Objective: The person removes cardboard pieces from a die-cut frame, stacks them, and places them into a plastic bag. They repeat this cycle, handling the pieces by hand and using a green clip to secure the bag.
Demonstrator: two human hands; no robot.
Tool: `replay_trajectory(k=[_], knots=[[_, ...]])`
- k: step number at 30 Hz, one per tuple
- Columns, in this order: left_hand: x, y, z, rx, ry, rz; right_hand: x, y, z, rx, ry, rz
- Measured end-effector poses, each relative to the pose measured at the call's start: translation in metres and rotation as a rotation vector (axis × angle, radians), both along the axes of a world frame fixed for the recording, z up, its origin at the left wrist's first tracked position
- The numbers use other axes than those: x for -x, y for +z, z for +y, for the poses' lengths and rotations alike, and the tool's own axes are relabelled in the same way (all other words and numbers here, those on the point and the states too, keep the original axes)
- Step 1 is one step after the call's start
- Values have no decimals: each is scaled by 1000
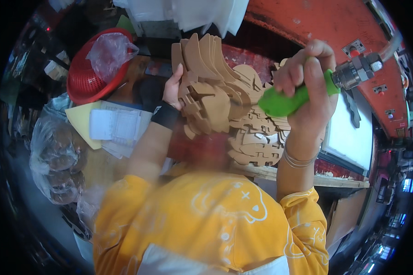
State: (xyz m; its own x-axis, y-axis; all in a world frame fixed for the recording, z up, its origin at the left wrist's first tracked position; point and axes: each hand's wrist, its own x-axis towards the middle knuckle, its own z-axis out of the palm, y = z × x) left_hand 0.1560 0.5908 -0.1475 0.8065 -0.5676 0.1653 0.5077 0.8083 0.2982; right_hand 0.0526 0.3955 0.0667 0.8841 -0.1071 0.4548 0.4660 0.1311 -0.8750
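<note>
My left hand (172, 89) grips the left side of a thick bundle of brown die-cut sheets (213, 107). The sheets have curved outlines and notched slots, and they fan out at the far end. Most of the left fingers are hidden behind the bundle. In my right hand (314, 87) is a green air blow gun (280, 103) with a metal hose fitting (357, 71) at its outer end. Its rounded green part points left, toward the brown sheets. Beneath and right of the held bundle lies another stack of similar brown pieces (261, 149).
At the far left stands a red plastic basket (85, 75) with a clear bag in it. Papers (119, 123) and a bulging plastic bag (57, 160) lie on the left. A red machine panel (307, 20) with buttons rises behind; a white board (351, 137) is at right.
</note>
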Motion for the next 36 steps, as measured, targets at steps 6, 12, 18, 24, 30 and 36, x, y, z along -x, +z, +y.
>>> replay_trajectory(k=[6,12,18,24,30,36], knots=[[-1,3,-8,116,11,94,7,-1,-9,-33,347,-142],[-11,10,-19,344,-92,-20,6,4,-19,-92,400,-172],[-7,15,-18,341,-88,-34,9,4,-23,62,210,-176],[-12,18,-25,353,-132,-51,12,0,-20,39,-23,-42],[-13,24,-20,294,-115,-75,10,1,-19,-55,32,-56],[-17,33,-10,201,-73,-132,3,11,-34,-74,298,-363]])
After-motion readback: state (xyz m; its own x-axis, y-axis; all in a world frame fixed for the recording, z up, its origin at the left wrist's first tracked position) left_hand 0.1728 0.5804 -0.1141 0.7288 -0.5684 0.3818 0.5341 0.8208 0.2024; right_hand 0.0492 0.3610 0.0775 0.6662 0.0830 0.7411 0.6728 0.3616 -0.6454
